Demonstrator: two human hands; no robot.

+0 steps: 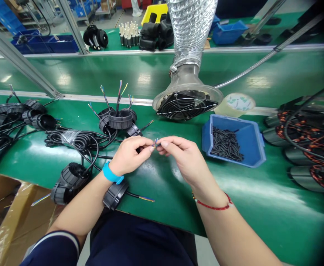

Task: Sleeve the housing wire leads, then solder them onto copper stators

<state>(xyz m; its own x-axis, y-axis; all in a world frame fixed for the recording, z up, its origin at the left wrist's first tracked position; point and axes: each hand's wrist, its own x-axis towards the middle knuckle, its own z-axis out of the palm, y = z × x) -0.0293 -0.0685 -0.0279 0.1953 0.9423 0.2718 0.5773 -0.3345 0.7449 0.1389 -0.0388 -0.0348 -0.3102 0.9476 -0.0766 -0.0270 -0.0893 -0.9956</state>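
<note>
- Colored wire ends (pixel 156 143) sit above the green table (pixel 164 188), between left hand (pixel 131 155) and right hand (pixel 184 155).
- I see the left grip closed, thumb and forefinger pinching the wire ends.
- The right grip is likewise pinched on them.
- Rightward, a blue bin (pixel 252 142) holds short black tubes (pixel 226 146).
- Leftward, I see coiled black cable (pixel 88 140).

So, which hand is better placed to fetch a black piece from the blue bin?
Probably the right hand: the blue bin stands on its side, farther from the left hand. Both are busy at the coloured wires, though, so the right may need freeing first.
</note>
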